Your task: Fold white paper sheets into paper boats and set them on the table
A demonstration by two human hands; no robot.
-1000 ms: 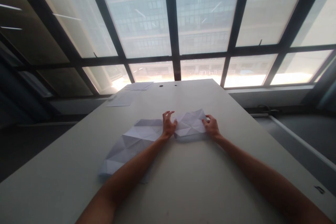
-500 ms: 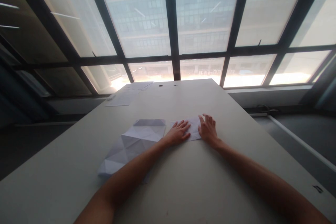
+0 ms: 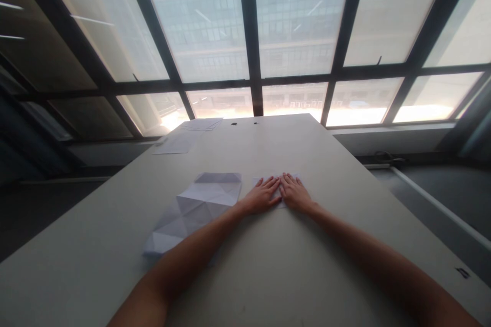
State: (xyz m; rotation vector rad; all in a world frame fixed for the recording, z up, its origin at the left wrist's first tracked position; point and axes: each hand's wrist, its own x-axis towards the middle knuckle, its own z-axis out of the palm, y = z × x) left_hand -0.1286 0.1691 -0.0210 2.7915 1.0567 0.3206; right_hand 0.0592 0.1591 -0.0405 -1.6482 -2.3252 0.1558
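Note:
A small piece of white paper (image 3: 276, 193) lies flat on the table, mostly covered by both hands. My left hand (image 3: 261, 196) rests palm down on its left part, fingers stretched out. Beside it, my right hand (image 3: 294, 193) lies flat on the right part, and the fingertips of the two hands meet near the middle. To the left of my left hand is a larger creased sheet of paper (image 3: 209, 194), its surface marked by many fold lines. My left forearm hides part of that sheet.
The white table (image 3: 245, 153) stretches toward large windows. Flat paper sheets (image 3: 174, 144) lie at its far left edge. Two dark holes show near the far end, one a round hole (image 3: 233, 124). A small dark mark (image 3: 463, 272) is at the right edge.
My right hand has moved left and come down flat on the small paper, closing the gap to my left hand. The left hand has stayed nearly in place.

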